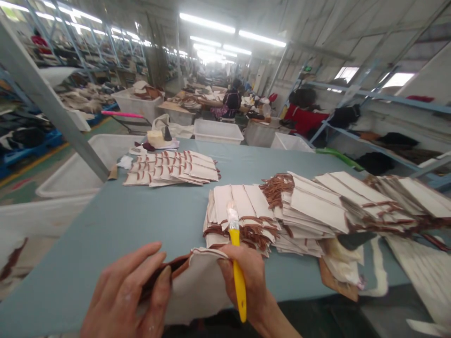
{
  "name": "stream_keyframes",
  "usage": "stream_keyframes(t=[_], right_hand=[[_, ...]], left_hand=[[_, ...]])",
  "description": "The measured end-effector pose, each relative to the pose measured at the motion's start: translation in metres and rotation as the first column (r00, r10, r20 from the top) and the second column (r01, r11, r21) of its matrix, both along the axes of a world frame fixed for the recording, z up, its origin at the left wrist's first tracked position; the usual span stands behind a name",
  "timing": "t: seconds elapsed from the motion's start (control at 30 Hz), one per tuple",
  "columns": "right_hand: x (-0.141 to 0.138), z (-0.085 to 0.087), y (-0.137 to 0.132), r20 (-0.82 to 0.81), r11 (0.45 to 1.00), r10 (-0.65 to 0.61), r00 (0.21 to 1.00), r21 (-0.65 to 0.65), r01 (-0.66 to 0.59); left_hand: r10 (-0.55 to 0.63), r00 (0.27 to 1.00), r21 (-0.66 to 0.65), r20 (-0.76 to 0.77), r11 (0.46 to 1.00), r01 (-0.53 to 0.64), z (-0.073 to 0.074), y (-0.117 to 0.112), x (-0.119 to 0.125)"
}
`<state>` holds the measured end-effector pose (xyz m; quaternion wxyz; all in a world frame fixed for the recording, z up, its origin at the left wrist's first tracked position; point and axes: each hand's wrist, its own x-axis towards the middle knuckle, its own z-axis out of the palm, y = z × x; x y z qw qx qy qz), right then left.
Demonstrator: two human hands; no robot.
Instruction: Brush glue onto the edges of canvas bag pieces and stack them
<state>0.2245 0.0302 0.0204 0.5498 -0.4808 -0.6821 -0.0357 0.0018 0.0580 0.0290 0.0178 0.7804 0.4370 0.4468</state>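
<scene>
Gripping a cream panel with a brown edge (199, 288), two bare hands work at the near side of a blue-green table (158, 211). From where I stand, the left hand (128, 293) pinches the panel's brown edge between thumb and fingers. The right hand (246, 272) pinches the opposite corner between thumb and forefinger, and the same grip also holds a yellow-handled brush (239, 281), whitish bristles pointing up and away. Those bristles lie in line with a stack of cream pieces (243, 202) just beyond; I can't tell whether they touch it. Close by on the right sits a taller stack (315, 202), and a fanned-out pile (172, 166) lies near the table's far left corner. Past the table are a white tub (218, 131) and, farther back, a seated person (232, 101).
</scene>
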Motion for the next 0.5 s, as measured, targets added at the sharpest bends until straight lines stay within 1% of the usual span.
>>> stream_keyframes(t=[0.07,0.1,0.13,0.2,0.23,0.27,0.37,0.43,0.5], right_hand=[[-0.006,-0.004,-0.004,-0.008,1.0,-0.004,1.0,-0.015,0.004],[-0.008,-0.007,-0.006,-0.006,1.0,-0.01,1.0,-0.022,0.01],[-0.01,-0.01,-0.007,-0.004,0.999,-0.022,1.0,-0.027,0.021],[-0.013,-0.018,-0.009,-0.001,0.998,-0.045,0.999,-0.044,0.045],[-0.015,-0.021,-0.01,0.0,0.997,-0.048,0.999,-0.056,0.048],[-0.017,-0.025,-0.011,0.001,0.997,-0.043,0.999,-0.065,0.043],[-0.021,-0.036,-0.013,0.008,0.997,-0.018,1.0,-0.072,0.019],[-0.021,-0.042,-0.015,0.012,0.996,-0.016,1.0,-0.088,0.017],[-0.018,-0.047,-0.015,0.002,0.994,-0.014,1.0,-0.105,0.014]], left_hand=[[-0.112,0.993,-0.036,-0.046,0.993,0.111,-0.006,-0.002,-0.003],[-0.132,0.989,-0.042,-0.066,0.991,0.13,-0.008,-0.004,-0.003],[-0.109,0.991,-0.03,-0.075,0.994,0.108,-0.01,-0.005,-0.002],[0.013,0.998,0.008,-0.058,1.0,-0.012,-0.015,-0.007,0.001],[0.052,0.998,0.001,-0.045,0.999,-0.052,-0.017,-0.008,0.003],[0.057,0.998,-0.028,-0.039,0.998,-0.058,-0.02,-0.007,0.004],[-0.039,0.998,-0.139,-0.044,0.99,0.032,-0.027,-0.002,0.007],[-0.074,0.996,-0.185,-0.044,0.981,0.065,-0.03,0.002,0.007],[-0.134,0.99,-0.215,-0.044,0.969,0.122,-0.033,0.006,0.007]])
